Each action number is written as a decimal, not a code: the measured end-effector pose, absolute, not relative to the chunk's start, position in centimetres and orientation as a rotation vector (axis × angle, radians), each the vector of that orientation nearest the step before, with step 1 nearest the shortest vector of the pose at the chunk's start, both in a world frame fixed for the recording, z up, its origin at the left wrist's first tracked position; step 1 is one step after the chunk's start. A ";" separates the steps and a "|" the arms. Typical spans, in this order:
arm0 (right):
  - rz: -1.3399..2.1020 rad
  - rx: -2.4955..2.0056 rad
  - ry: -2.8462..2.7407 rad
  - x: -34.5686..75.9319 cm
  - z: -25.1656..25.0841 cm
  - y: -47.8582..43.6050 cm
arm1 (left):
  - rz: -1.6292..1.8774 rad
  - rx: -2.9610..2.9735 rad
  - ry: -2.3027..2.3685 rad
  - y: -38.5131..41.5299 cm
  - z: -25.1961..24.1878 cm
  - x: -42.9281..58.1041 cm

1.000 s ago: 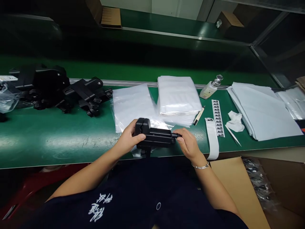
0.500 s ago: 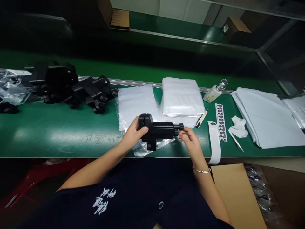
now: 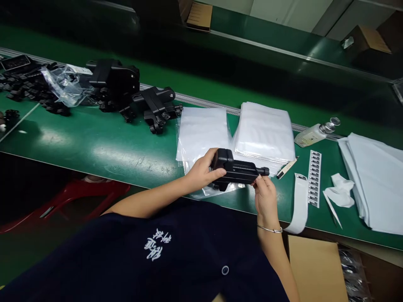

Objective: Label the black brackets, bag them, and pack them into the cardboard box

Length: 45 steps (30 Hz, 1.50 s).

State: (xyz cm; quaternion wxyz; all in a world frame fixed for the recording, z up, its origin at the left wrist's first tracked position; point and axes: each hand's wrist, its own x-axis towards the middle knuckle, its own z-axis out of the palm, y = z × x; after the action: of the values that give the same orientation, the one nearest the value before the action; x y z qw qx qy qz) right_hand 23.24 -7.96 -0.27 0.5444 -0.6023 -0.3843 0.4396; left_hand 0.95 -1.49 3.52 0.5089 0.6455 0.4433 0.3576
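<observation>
A black plastic clamp-like bracket with small knobs [image 3: 241, 171] is held over the bench, its knobbed end to the right. My left hand [image 3: 204, 170] is closed round its thick left end, thumb lying on top. At the other end, my right hand [image 3: 265, 188] pinches the lower right edge close to the end knob; what the fingertips grip underneath is partly hidden. Beneath the bracket lie clear plastic bags [image 3: 204, 130]. A thick stack of translucent bags [image 3: 266, 134] is just behind it.
Several similar black brackets [image 3: 157, 105] lie at the left. To the right are a pump bottle [image 3: 316, 133], a cutter knife [image 3: 287, 168], label strips [image 3: 314, 178], a crumpled tissue [image 3: 340, 191] and white sheets [image 3: 378, 184]. An open carton [image 3: 317, 268] stands below the bench edge.
The view has turned left, showing more black parts there. The bracket has been tilted in my left hand, and my right fingers have moved from the end knob onto its lower right edge.
</observation>
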 end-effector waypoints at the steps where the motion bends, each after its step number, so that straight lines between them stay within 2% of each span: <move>1: 1.050 -1.410 -0.924 23.2 -0.4 -7.9 | 0.858 1.523 1.083 -1.4 3.4 1.0; 5: 0.983 -1.339 -0.900 23.0 -0.9 -7.9 | 0.872 1.384 1.082 -1.5 3.2 1.2; 17: 0.950 -1.345 -0.819 23.3 -1.4 -7.5 | 0.874 1.441 1.046 -1.4 3.2 1.8; 26: 1.122 -1.210 -0.747 23.6 -1.4 -7.1 | 0.864 1.354 1.020 -0.7 2.8 2.0; 37: 1.011 -1.284 -0.837 23.6 -1.3 -6.7 | 0.875 1.278 1.036 -0.5 3.0 2.3; 41: 0.807 -1.502 -0.971 24.2 -1.5 -7.0 | 0.873 1.203 1.020 -0.4 2.5 2.6; 45: 0.161 -1.534 -1.431 22.6 0.1 -8.0 | 0.919 1.053 1.045 0.0 1.9 3.2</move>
State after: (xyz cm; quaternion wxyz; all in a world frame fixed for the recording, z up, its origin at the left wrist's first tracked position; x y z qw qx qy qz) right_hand 22.56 -8.03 0.09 0.4957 -0.6331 -0.5907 0.0666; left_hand 3.16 0.01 1.90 0.6428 0.4622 0.4588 0.4033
